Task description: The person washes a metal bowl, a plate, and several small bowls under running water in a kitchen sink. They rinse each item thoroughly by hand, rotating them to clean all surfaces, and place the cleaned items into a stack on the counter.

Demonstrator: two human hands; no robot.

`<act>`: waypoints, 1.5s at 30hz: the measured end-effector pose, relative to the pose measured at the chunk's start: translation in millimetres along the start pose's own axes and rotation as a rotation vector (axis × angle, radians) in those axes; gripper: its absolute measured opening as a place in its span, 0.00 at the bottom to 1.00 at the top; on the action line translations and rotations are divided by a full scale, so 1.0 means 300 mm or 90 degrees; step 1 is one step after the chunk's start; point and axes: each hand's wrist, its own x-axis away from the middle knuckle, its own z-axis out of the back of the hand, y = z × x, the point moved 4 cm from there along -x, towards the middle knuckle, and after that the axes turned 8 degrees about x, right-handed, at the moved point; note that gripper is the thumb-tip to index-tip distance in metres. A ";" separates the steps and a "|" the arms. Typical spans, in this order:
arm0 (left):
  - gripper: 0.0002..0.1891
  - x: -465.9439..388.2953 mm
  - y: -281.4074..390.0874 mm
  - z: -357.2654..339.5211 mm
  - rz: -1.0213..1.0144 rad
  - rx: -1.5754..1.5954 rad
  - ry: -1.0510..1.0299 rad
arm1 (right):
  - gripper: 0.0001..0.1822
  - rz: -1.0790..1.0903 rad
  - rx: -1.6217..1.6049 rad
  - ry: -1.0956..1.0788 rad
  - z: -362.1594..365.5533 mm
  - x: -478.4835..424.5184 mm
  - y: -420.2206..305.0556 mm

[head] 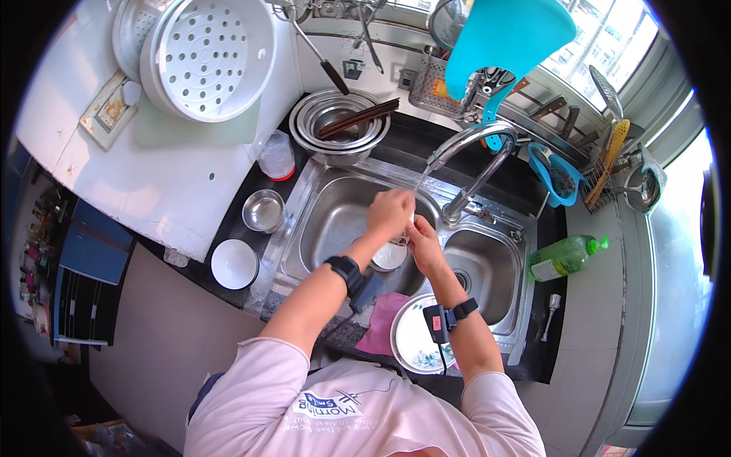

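Over the left basin of the steel sink (328, 208), my right hand (426, 244) grips a small white patterned bowl or cup (402, 237) by its side. My left hand (390, 213) is curled against the same piece at its upper edge. Its fingertips are hidden, so its grip is unclear. Water falls from the curved chrome faucet (478, 137) just beyond my hands. A white bowl (390, 257) sits below them in the basin, partly covered by the held piece and my arm.
White plates with a floral print (420, 334) rest on a pink cloth (381, 324) at the front edge. Left of the sink are a white bowl (234, 264) and a metal bowl (263, 211). Nested steel basins (337, 151) hold chopsticks. A green soap bottle (562, 258) lies right.
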 end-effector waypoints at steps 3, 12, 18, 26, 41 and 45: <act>0.22 -0.055 -0.079 -0.007 0.417 0.418 -0.172 | 0.13 0.056 0.051 0.013 0.020 0.035 -0.042; 0.19 0.066 0.092 -0.038 -0.218 -0.217 0.110 | 0.12 -0.037 -0.083 0.047 0.032 -0.089 -0.019; 0.24 0.164 0.068 -0.025 -0.241 -0.186 0.021 | 0.12 -0.106 -0.303 0.131 0.061 -0.219 0.067; 0.27 0.248 0.082 0.024 -0.086 0.190 -0.068 | 0.11 -0.180 -0.212 0.218 -0.002 -0.316 0.050; 0.13 0.130 0.117 0.093 -0.325 -0.073 0.172 | 0.08 -0.048 -0.188 0.143 0.002 -0.132 -0.056; 0.16 0.038 0.100 0.036 -0.220 -0.148 0.087 | 0.10 -0.036 -0.159 0.080 -0.045 -0.056 -0.051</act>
